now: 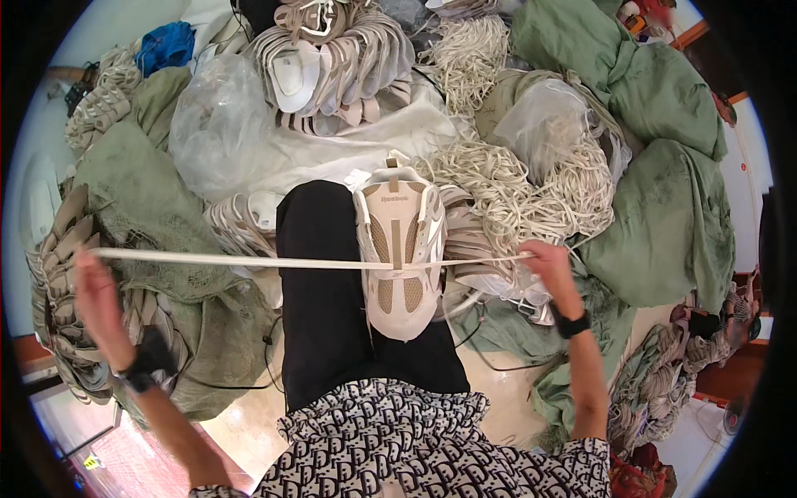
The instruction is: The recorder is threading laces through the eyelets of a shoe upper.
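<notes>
A beige and white shoe upper [404, 299] with tan mesh panels rests on my lap, its toe end toward me. One cream shoelace [241, 261] runs almost straight across it, stretched between my two hands. Far out to the left, my left hand [101, 307] is closed at the lace's end; its fingers are partly blurred. On the right, my right hand [548, 264] pinches the lace's other side, beside the stacked uppers. The lace passes over the front part of the upper, near the bottom of its throat.
Tangled cream laces [531, 187] lie in a heap at the right, by a clear plastic bag [544, 112]. Stacked shoe uppers [332, 70] stand ahead, with more uppers [70, 274] at the far left. Green sacks [656, 224] flank the right; a black cable [498, 365] crosses the floor.
</notes>
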Demonstrator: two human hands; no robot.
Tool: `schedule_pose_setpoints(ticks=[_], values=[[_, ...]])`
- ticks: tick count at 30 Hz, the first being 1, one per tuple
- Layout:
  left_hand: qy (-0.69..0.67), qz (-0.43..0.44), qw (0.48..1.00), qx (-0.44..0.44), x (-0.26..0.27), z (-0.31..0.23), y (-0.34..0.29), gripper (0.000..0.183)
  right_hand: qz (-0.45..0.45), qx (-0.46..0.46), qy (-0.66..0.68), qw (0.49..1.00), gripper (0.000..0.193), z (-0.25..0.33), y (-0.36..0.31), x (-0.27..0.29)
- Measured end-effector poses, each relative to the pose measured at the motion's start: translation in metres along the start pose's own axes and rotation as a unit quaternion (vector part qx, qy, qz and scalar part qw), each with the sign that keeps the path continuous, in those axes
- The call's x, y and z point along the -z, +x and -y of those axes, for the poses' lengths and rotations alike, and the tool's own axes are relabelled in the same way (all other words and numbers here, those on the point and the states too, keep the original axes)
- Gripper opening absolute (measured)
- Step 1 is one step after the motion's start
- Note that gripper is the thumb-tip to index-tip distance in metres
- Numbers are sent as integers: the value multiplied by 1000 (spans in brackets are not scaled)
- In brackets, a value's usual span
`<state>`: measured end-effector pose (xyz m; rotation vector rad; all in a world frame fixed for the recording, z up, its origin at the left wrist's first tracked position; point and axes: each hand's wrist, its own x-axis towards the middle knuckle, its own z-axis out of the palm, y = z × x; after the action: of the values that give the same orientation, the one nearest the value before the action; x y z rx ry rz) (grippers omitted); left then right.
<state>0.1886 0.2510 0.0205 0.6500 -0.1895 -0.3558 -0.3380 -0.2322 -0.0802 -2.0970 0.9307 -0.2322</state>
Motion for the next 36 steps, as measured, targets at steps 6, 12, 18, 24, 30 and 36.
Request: schedule_pose_setpoints(ticks=[6,12,18,24,30,36], values=[[163,-10,981,-101,10,-68,-5,38,-178,80,-296,935,14,-63,-34,117],[137,36,990,-21,-9,11,2,34,-223,39,-539,811,8,-72,-80,195],[188,116,975,6,-24,33,7,39,-261,-306,-395,826,8,-110,-107,247],[282,101,954,-21,50,-94,53,31,-269,19,545,794,40,-114,-94,212],[517,93,805,-274,45,-97,113,35,-363,137,590,708,48,-78,-72,242],[410,191,845,-285,-47,10,172,34,-391,194,478,762,46,34,-60,322]])
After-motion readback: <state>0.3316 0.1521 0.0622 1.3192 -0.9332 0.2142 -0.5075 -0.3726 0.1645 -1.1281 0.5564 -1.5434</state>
